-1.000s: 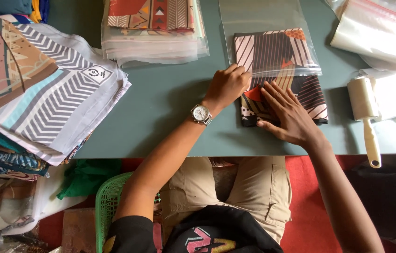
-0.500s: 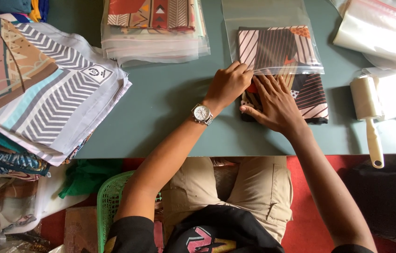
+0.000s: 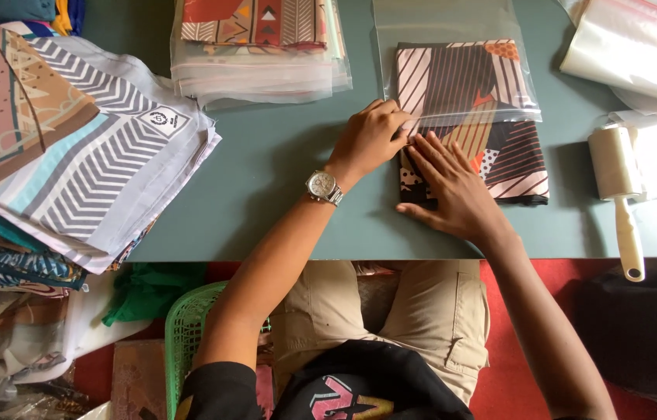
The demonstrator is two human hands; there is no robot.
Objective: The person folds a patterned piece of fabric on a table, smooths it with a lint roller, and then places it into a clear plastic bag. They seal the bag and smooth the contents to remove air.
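Folded striped scarf [image 3: 492,148] half inside a clear plastic bag [image 3: 453,31], mid-table. Left hand [image 3: 371,136] curled, pinching the bag's open edge; right hand [image 3: 453,190] spread flat, fingers together, pressing the scarf's lower left. Stack of bagged scarves [image 3: 258,47] behind; lint roller [image 3: 616,187] right; chevron-print cloth pile [image 3: 87,171] left. Grey-green table [image 3: 266,187], red floor below.

silver wristwatch [image 3: 321,186] | khaki trousers [image 3: 422,311] | black printed shirt [image 3: 359,389]

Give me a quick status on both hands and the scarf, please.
Left hand at clear bag mouth. Right hand flat on folded scarf, half inside. Lint roller off to the side.
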